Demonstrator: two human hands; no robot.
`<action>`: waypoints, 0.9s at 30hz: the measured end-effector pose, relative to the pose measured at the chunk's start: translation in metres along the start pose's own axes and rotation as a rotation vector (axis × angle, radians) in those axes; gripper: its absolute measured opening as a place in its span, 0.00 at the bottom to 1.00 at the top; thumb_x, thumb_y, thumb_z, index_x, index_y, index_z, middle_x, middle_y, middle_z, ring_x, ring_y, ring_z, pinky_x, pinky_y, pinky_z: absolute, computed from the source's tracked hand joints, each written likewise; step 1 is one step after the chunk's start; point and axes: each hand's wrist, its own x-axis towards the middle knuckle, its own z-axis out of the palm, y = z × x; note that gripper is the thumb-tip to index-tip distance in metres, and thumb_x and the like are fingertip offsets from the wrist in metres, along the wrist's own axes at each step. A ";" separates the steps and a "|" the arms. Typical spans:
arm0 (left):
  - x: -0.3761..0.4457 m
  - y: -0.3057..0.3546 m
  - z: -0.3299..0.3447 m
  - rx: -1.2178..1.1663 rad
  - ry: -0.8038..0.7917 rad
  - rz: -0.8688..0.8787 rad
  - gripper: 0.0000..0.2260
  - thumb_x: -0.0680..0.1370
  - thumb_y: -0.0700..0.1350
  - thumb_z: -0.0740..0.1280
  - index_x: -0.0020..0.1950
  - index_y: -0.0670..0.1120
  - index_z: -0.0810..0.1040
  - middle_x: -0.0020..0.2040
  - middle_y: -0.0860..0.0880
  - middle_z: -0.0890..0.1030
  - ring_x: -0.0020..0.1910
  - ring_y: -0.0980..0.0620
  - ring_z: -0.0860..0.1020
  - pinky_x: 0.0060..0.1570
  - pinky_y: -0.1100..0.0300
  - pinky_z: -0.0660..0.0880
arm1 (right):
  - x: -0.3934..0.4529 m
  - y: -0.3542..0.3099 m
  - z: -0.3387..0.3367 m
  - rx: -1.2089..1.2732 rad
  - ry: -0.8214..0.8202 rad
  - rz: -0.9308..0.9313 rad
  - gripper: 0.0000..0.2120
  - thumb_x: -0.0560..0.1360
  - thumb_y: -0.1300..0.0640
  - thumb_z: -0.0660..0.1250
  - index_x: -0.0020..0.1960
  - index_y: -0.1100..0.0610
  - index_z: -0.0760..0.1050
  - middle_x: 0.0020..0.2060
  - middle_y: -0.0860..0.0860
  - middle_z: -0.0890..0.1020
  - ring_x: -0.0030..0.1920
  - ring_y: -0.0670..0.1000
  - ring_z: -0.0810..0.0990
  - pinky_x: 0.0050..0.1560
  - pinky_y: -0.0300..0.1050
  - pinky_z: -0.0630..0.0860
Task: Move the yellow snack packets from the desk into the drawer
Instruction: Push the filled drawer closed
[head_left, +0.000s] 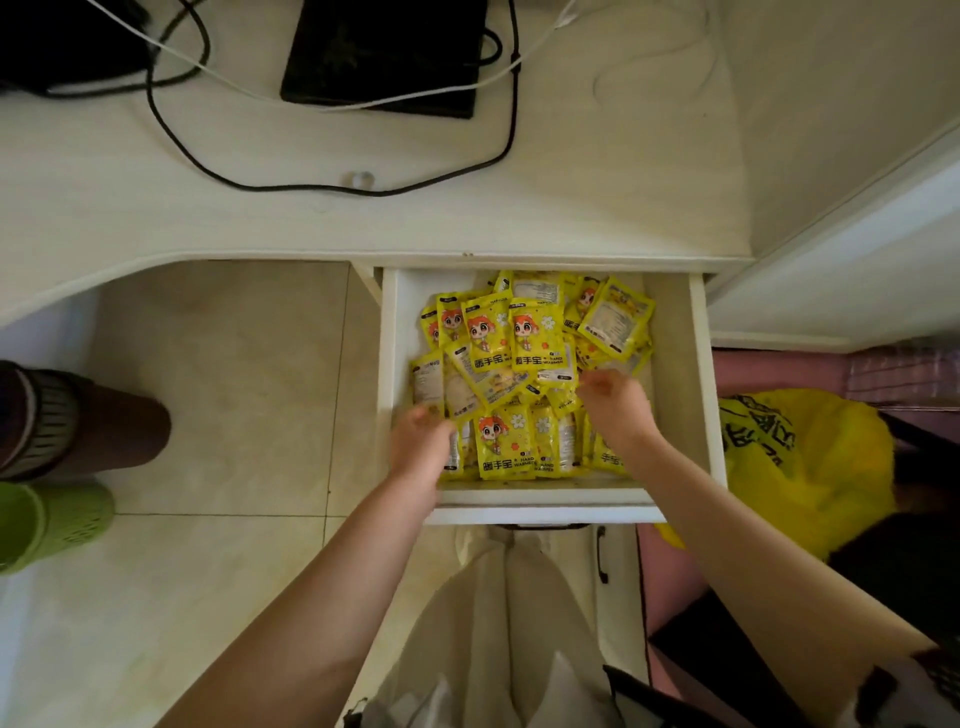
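Two hands reach into the open drawer (675, 395), which stands pulled out below the bench (363, 223) edge. The yellow packets (519, 374) lie heaped inside it, overlapping at mixed angles, most with their long axis running away from the person. The left hand (422, 439) rests on the heap's near-left side, fingers curled onto packets; the right hand (613, 400) is at the heap's right, fingers bent among packets. Both are blurred, so I cannot tell a firm grip. No packets show on the bench, only black cables (322, 176) and a dark tablet (384, 52). A yellow bag (810, 467) sits right of the drawer.
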 end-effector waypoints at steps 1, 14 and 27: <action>-0.006 -0.003 -0.003 -0.005 -0.014 -0.001 0.17 0.75 0.36 0.64 0.64 0.44 0.73 0.49 0.47 0.78 0.42 0.50 0.77 0.49 0.51 0.78 | -0.009 0.006 -0.002 0.024 0.009 -0.002 0.15 0.76 0.60 0.60 0.62 0.55 0.76 0.43 0.52 0.80 0.37 0.51 0.76 0.37 0.42 0.72; -0.076 -0.072 -0.006 -0.203 -0.192 -0.088 0.05 0.79 0.40 0.64 0.52 0.41 0.77 0.46 0.40 0.84 0.44 0.43 0.82 0.48 0.53 0.78 | -0.094 0.105 -0.032 0.409 -0.003 0.183 0.09 0.79 0.60 0.61 0.53 0.62 0.78 0.42 0.56 0.83 0.47 0.55 0.80 0.50 0.51 0.78; -0.065 -0.092 0.011 -0.477 -0.160 -0.326 0.16 0.81 0.45 0.63 0.66 0.41 0.68 0.58 0.38 0.78 0.46 0.42 0.81 0.41 0.52 0.77 | -0.079 0.147 -0.066 0.875 -0.082 0.582 0.16 0.79 0.57 0.63 0.64 0.63 0.70 0.60 0.62 0.78 0.59 0.62 0.79 0.43 0.55 0.81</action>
